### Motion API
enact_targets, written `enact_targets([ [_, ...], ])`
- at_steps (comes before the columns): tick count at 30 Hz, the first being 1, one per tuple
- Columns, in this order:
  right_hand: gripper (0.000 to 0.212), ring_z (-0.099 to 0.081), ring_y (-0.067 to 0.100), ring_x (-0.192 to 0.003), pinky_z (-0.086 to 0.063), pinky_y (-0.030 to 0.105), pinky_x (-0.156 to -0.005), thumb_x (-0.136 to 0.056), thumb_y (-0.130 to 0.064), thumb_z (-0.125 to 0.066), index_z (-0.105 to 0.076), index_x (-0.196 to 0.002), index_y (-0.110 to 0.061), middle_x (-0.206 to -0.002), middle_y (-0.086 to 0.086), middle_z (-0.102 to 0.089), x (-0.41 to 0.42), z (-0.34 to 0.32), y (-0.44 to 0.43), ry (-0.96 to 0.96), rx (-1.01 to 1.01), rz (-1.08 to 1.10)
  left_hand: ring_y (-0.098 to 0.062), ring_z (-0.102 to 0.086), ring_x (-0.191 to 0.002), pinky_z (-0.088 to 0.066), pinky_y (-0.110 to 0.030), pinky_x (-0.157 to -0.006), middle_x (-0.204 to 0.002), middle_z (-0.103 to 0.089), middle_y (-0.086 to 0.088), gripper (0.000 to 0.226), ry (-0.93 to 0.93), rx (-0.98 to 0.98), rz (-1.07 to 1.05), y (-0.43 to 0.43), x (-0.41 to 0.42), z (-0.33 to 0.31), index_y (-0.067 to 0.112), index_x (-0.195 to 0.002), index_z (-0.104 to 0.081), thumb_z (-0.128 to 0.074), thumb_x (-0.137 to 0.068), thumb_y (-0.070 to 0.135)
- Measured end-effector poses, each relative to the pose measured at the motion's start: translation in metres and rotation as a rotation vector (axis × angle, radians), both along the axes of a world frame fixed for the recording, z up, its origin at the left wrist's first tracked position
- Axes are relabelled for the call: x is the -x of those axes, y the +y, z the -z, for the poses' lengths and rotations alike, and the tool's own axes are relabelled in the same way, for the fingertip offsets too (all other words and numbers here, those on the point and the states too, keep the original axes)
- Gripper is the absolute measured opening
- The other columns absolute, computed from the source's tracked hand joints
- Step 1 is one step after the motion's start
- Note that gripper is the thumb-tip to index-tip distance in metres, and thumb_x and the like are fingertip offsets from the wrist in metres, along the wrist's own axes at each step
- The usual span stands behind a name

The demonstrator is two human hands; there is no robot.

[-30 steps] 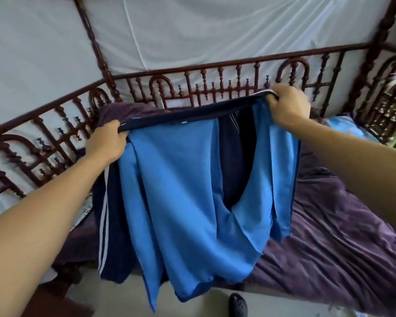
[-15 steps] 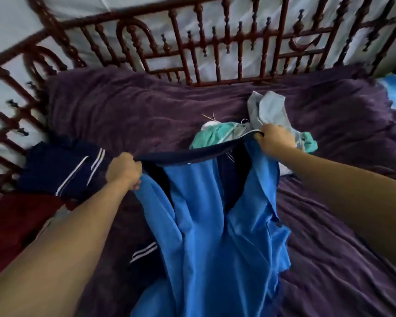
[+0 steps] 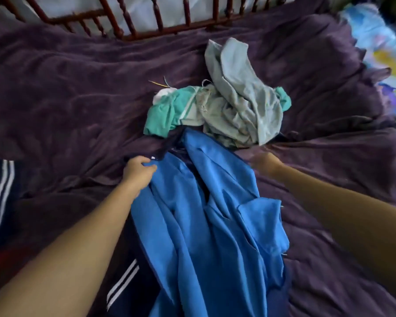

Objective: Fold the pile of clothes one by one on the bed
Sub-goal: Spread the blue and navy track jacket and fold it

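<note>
Laying-out step: left hand (image 3: 138, 171) grips the blue garment (image 3: 206, 225) by its navy waistband; the right hand (image 3: 264, 162) is too blurred to tell its fingers. Next, spread it flat at the middle of the bed (image 3: 66, 99).

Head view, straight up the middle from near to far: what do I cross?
Nearest first: blue garment → grey and teal clothes pile → purple blanket → wooden bed rail.
</note>
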State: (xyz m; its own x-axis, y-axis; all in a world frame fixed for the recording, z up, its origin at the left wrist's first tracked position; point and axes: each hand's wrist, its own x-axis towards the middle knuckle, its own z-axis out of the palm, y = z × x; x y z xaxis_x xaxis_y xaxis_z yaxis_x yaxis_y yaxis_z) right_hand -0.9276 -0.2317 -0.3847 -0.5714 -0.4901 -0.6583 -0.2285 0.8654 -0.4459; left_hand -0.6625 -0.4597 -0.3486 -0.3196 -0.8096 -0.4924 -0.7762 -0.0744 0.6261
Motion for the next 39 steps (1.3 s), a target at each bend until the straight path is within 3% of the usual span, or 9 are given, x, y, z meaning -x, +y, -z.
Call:
enact_targets([
  [6, 0.082, -0.051, 0.031, -0.122, -0.044, 0.034, -0.092, -0.073, -0.032, -0.081, -0.040, -0.142, -0.013, -0.132, 0.008, -0.052, -0.028, 0.092, 0.101, -0.078, -0.192, 0.201, -0.027, -0.060, -0.102, -0.045, -0.033, -0.088, -0.110, -0.065, -0.008, 0.029, -0.137, 0.166, 0.607, 0.056, 0.074, 0.086, 0.018, -0.115, -0.065, -0.061, -0.087, 0.016],
  [12, 0.025, -0.060, 0.036, -0.096, -0.045, 0.037, -0.076, -0.079, -0.019, -0.065, -0.068, -0.104, -0.015, -0.102, 0.011, -0.066, -0.061, 0.110, 0.173, 0.374, -0.105, 0.418, -0.031, -0.048, -0.116, -0.044, -0.041, -0.090, -0.126, -0.047, -0.010, 0.036, -0.252, 0.335, 0.964, 0.090, 0.123, 0.137, 0.019, -0.125, -0.056, -0.054, -0.090, 0.012],
  [15, 0.027, -0.059, 0.037, -0.100, -0.046, 0.040, -0.079, -0.082, -0.028, -0.061, -0.063, -0.108, -0.020, -0.111, 0.011, -0.063, -0.059, 0.098, 0.235, 0.454, -0.348, 0.565, -0.032, -0.043, -0.118, -0.043, -0.044, -0.091, -0.129, -0.043, -0.011, 0.038, -0.298, 0.480, 1.073, 0.096, 0.151, 0.142, 0.015, -0.128, -0.053, -0.052, -0.090, 0.011],
  [19, 0.034, -0.049, 0.033, -0.114, -0.038, 0.042, -0.092, -0.083, -0.046, -0.058, -0.067, -0.111, -0.030, -0.114, 0.010, -0.064, -0.040, 0.101, 0.276, 0.406, -0.588, 0.360, -0.034, -0.033, -0.131, -0.036, -0.047, -0.101, -0.146, -0.033, -0.014, 0.041, -0.316, 0.618, 1.154, 0.097, 0.200, 0.149, 0.015, -0.137, -0.044, -0.045, -0.096, 0.016],
  [23, 0.040, -0.056, 0.037, -0.106, -0.043, 0.041, -0.086, -0.089, -0.054, -0.051, -0.071, -0.098, -0.021, -0.107, 0.015, -0.067, -0.008, 0.112, 0.262, 0.395, -0.270, 0.596, -0.029, -0.010, -0.146, -0.021, -0.051, -0.111, -0.159, -0.014, -0.007, 0.065, -0.339, 0.655, 1.247, 0.097, 0.250, 0.167, 0.026, -0.150, -0.022, -0.050, -0.093, 0.012],
  [27, 0.047, -0.061, 0.031, -0.101, -0.044, 0.034, -0.073, -0.071, -0.051, -0.068, -0.061, -0.112, -0.028, -0.112, 0.006, -0.065, -0.006, 0.123, 0.252, 0.249, -0.358, 0.223, -0.031, -0.026, -0.135, -0.023, -0.049, -0.108, -0.145, -0.033, -0.011, 0.078, -0.504, 0.725, 1.350, 0.107, 0.271, 0.180, 0.031, -0.149, -0.021, -0.063, -0.085, 0.017],
  [31, 0.046, -0.062, 0.032, -0.102, -0.043, 0.036, -0.075, -0.076, -0.043, -0.065, -0.054, -0.118, -0.027, -0.111, 0.007, -0.065, -0.036, 0.119, 0.254, 0.161, -0.493, 0.058, -0.029, -0.044, -0.121, -0.024, -0.050, -0.105, -0.122, -0.059, -0.007, 0.033, -0.688, 0.669, 1.366, 0.122, 0.269, 0.168, 0.031, -0.115, -0.060, -0.063, -0.085, 0.019],
  [36, 0.017, -0.060, 0.037, -0.070, -0.044, 0.039, -0.063, -0.067, -0.017, -0.065, -0.056, -0.080, -0.012, -0.073, 0.014, -0.063, -0.058, 0.060, 0.269, 0.840, -0.078, 0.341, -0.035, -0.051, -0.104, -0.035, -0.047, -0.089, -0.104, -0.060, -0.013, 0.021, -0.335, 0.889, 1.185, 0.107, 0.225, 0.127, 0.013, -0.101, -0.061, -0.060, -0.081, 0.007],
  [39, 0.033, -0.061, 0.032, -0.058, -0.032, 0.030, -0.050, -0.055, -0.015, -0.075, -0.050, -0.077, -0.014, -0.067, 0.007, -0.061, -0.094, 0.029, 0.265, 0.879, -0.017, 0.187, -0.037, -0.052, -0.099, -0.038, -0.047, -0.080, -0.099, -0.059, -0.016, 0.022, -0.285, 0.944, 1.125, 0.082, 0.176, 0.106, 0.009, -0.096, -0.056, -0.056, -0.078, -0.002],
])
